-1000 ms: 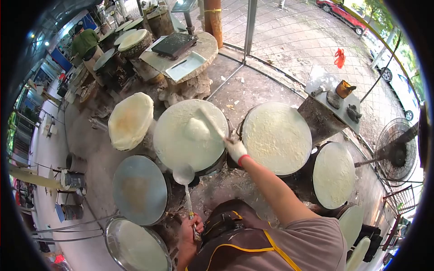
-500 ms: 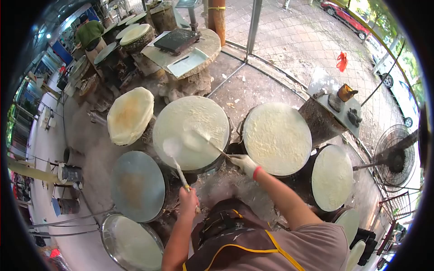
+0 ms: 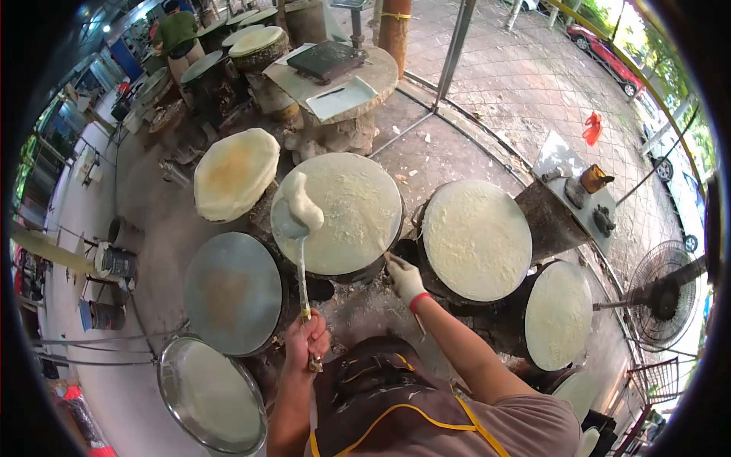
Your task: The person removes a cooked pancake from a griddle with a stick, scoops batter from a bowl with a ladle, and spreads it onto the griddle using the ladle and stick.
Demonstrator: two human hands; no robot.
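Batter (image 3: pixel 303 202) sits heaped in the bowl of a ladle (image 3: pixel 293 221), a pale lump hanging over the left edge of the middle griddle (image 3: pixel 339 213). The left hand (image 3: pixel 307 340) has its fingers wrapped tight round the ladle's handle end, near the apron (image 3: pixel 381 396). The right hand (image 3: pixel 403 279), in a white glove with a red cuff, is closed on the near end of a thin spreader stick (image 3: pixel 373 232), which reaches out over the griddle's right half; the gloved fingers look curled together, though the exact pinch is too small to tell.

That griddle already carries a thin, pale, patchy skin. To its far left lies a browned sheet on a domed pan (image 3: pixel 236 174); to its near left a bare dark pan (image 3: pixel 232 293); to the right two more coated griddles (image 3: pixel 476 240).

By my judgement the step in hand is carrying a load of batter above the hot plates. A next move would call for a level ladle, a clean tip onto one plate, and the stick ready to sweep it thin.
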